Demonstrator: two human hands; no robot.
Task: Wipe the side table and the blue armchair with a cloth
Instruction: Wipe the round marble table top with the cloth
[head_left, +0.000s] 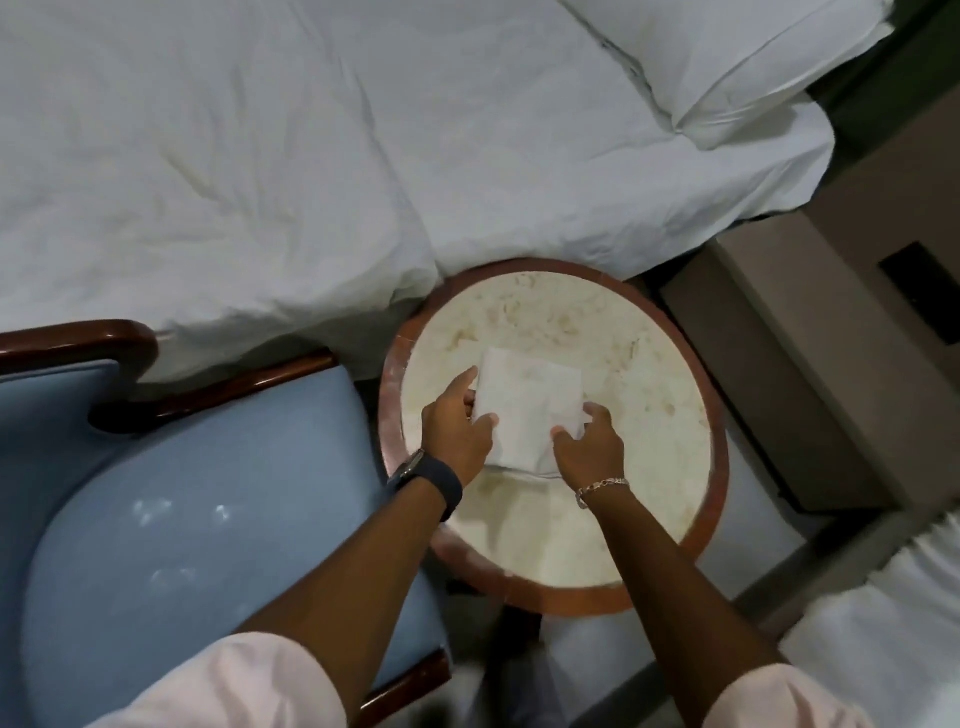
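Note:
A round side table (649, 374) with a cream marble top and a reddish rim stands in the middle. On it lies a folded white cloth (527, 402). My left hand (457, 431) grips the cloth's left edge, thumb on top. My right hand (589, 447) holds its lower right corner with the fingers curled over it. The blue armchair (171, 499) with dark wooden arms sits to the left of the table, its seat showing a few pale smudges.
A bed with a white duvet (311, 156) and a pillow (727, 57) touches the table's far edge. A beige bedside cabinet (810, 332) stands at the right. More white bedding (893, 623) lies at the lower right.

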